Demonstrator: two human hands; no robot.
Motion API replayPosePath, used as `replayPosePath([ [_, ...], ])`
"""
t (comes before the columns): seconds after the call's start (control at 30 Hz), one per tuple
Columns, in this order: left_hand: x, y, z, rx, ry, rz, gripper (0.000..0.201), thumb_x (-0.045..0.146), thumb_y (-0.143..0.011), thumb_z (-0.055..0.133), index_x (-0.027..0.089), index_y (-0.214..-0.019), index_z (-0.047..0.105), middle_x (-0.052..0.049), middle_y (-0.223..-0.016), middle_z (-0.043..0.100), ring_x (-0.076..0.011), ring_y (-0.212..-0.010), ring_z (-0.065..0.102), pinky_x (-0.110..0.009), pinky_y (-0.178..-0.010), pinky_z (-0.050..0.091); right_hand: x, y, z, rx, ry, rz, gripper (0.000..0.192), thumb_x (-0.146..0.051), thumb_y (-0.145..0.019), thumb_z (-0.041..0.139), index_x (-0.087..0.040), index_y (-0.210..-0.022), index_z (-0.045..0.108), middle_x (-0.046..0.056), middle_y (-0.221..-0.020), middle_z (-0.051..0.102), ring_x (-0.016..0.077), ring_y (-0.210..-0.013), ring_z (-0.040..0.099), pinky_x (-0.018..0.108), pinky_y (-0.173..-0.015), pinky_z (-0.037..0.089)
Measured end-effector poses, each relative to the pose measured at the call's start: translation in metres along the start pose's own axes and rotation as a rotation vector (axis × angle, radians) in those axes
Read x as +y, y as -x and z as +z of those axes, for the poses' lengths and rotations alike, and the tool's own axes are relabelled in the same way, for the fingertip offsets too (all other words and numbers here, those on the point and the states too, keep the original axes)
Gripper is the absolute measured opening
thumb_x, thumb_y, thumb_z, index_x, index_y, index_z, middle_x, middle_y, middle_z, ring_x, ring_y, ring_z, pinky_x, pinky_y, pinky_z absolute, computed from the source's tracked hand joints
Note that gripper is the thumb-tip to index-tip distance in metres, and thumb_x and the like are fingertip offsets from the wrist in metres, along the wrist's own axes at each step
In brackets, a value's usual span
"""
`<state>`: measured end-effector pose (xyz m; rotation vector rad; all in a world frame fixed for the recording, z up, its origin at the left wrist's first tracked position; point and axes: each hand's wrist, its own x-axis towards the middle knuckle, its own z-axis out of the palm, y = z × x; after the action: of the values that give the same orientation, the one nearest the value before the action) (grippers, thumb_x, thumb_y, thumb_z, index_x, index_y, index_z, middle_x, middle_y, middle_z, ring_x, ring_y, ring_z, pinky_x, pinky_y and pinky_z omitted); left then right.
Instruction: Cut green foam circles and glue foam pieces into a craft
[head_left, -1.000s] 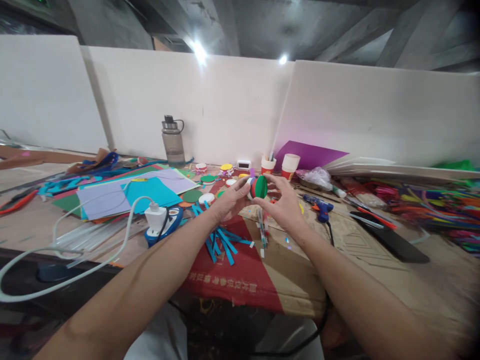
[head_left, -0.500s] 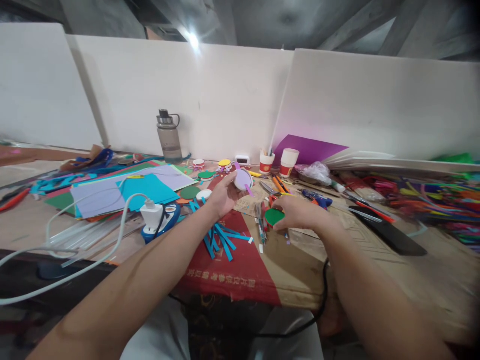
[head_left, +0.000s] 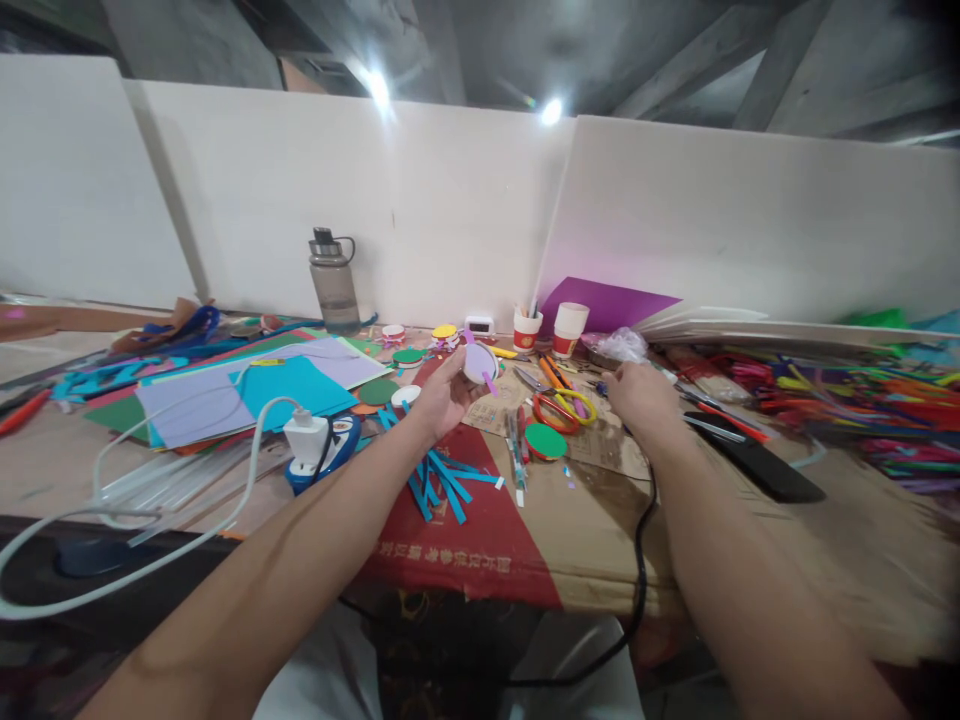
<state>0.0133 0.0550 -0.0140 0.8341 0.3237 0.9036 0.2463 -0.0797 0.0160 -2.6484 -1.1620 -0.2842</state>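
My left hand (head_left: pixel 442 395) holds a small round white and lilac paper disc piece (head_left: pixel 480 362) up above the table, a purple strip hanging from it. My right hand (head_left: pixel 637 392) reaches over the blue glue gun, which it hides; I cannot tell whether the fingers are closed on it. A green paper disc (head_left: pixel 545 440) lies flat on the cardboard mat (head_left: pixel 525 540) between the hands. Red and yellow scissors (head_left: pixel 562 408) lie just behind the disc.
Blue paper strips (head_left: pixel 442 480) lie on the mat. A white plug and cable (head_left: pixel 307 435), coloured paper sheets (head_left: pixel 247 385) and a water bottle (head_left: pixel 330 282) are at left. Two paper cups (head_left: pixel 551 325), a black phone (head_left: pixel 757 462) and pipe cleaners (head_left: pixel 862 400) are at right.
My right hand took the green disc off the piece, laid it on the mat, let go and moved back right to the glue gun. My left hand keeps the white piece.
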Motion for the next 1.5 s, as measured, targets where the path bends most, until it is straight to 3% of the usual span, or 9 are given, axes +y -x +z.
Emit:
replayPosePath([
  [0.07, 0.0, 0.001, 0.001, -0.01, 0.011, -0.013, 0.027, 0.037, -0.09, 0.057, 0.015, -0.105, 0.064, -0.009, -0.098, 0.073, -0.0194, -0.085, 0.071, -0.028, -0.069, 0.057, 0.01, -0.006, 0.01, -0.099, 0.038, 0.115, 0.05, -0.04, -0.09, 0.049, 0.0, -0.117, 0.065, 0.031, -0.12, 0.062, 0.0385, -0.114, 0.06, 0.044, -0.087, 0.047],
  [0.2, 0.002, 0.003, 0.003, -0.036, 0.051, -0.049, 0.029, 0.038, -0.092, 0.054, 0.015, -0.106, 0.064, -0.01, -0.098, 0.074, -0.0207, -0.086, 0.072, -0.029, -0.071, 0.057, 0.024, -0.01, 0.029, -0.181, 0.0, 0.106, 0.029, -0.024, -0.08, 0.061, -0.004, -0.096, 0.074, 0.027, -0.106, 0.069, 0.0347, -0.104, 0.066, 0.038, -0.083, 0.05],
  [0.5, 0.002, 0.003, 0.002, -0.083, 0.086, -0.04, 0.032, 0.038, -0.092, 0.054, 0.015, -0.112, 0.063, -0.01, -0.1, 0.073, -0.022, -0.091, 0.071, -0.029, -0.072, 0.057, 0.043, -0.017, 0.04, -0.121, -0.205, 0.253, 0.03, -0.029, -0.072, 0.067, -0.015, -0.097, 0.074, 0.015, -0.085, 0.072, 0.0295, -0.086, 0.069, 0.033, -0.068, 0.052],
  [0.67, 0.001, 0.005, 0.001, -0.108, 0.056, -0.058, 0.031, 0.035, -0.093, 0.052, 0.013, -0.111, 0.062, -0.012, -0.102, 0.072, -0.0224, -0.094, 0.07, -0.027, -0.069, 0.055, 0.04, -0.023, 0.039, -0.022, -0.432, 0.324, 0.038, -0.026, -0.078, 0.056, -0.005, -0.108, 0.067, 0.02, -0.091, 0.07, 0.0291, -0.083, 0.068, 0.035, -0.067, 0.053],
  [0.8, 0.0, 0.006, -0.001, -0.119, 0.034, -0.041, 0.03, 0.033, -0.091, 0.055, 0.013, -0.112, 0.063, -0.011, -0.106, 0.072, -0.0212, -0.094, 0.07, -0.026, -0.068, 0.055, 0.014, -0.019, 0.03, 0.052, -0.664, 0.205, 0.042, -0.026, -0.084, 0.046, -0.013, -0.122, 0.057, 0.012, -0.105, 0.069, 0.0184, -0.077, 0.067, 0.026, -0.063, 0.054],
  [0.97, -0.003, 0.003, -0.002, -0.063, 0.034, -0.011, 0.025, 0.031, -0.093, 0.054, 0.014, -0.108, 0.064, -0.008, -0.101, 0.072, -0.0173, -0.088, 0.069, -0.026, -0.07, 0.056, -0.029, 0.017, 0.009, 0.024, -1.156, -0.218, 0.038, -0.031, -0.075, 0.059, -0.018, -0.111, 0.057, 0.006, -0.096, 0.069, 0.0168, -0.069, 0.062, 0.029, -0.064, 0.053],
  [1.07, -0.005, 0.003, 0.0, -0.053, 0.024, 0.031, 0.025, 0.034, -0.091, 0.057, 0.015, -0.105, 0.065, -0.007, -0.099, 0.072, -0.0164, -0.088, 0.069, -0.026, -0.071, 0.055, -0.045, 0.039, 0.0, -0.011, -1.188, -0.337, 0.031, -0.034, -0.076, 0.058, -0.019, -0.104, 0.059, 0.005, -0.087, 0.068, 0.0161, -0.064, 0.058, 0.031, -0.063, 0.051],
  [1.2, -0.006, 0.006, 0.005, -0.076, 0.008, 0.028, 0.025, 0.035, -0.092, 0.056, 0.014, -0.103, 0.065, -0.006, -0.095, 0.073, -0.0154, -0.084, 0.069, -0.025, -0.069, 0.055, -0.051, 0.051, 0.001, 0.053, -1.104, -0.461, 0.029, -0.034, -0.081, 0.055, -0.018, -0.105, 0.059, 0.006, -0.09, 0.068, 0.0189, -0.073, 0.059, 0.035, -0.072, 0.049],
  [1.5, -0.005, 0.008, 0.011, -0.052, 0.01, 0.009, 0.026, 0.034, -0.095, 0.051, 0.013, -0.099, 0.065, -0.007, -0.091, 0.073, -0.0154, -0.081, 0.07, -0.025, -0.068, 0.056, -0.05, 0.049, 0.009, 0.092, -0.993, -0.53, 0.033, -0.036, -0.084, 0.055, -0.018, -0.111, 0.06, 0.009, -0.098, 0.069, 0.0244, -0.084, 0.06, 0.039, -0.079, 0.047],
])
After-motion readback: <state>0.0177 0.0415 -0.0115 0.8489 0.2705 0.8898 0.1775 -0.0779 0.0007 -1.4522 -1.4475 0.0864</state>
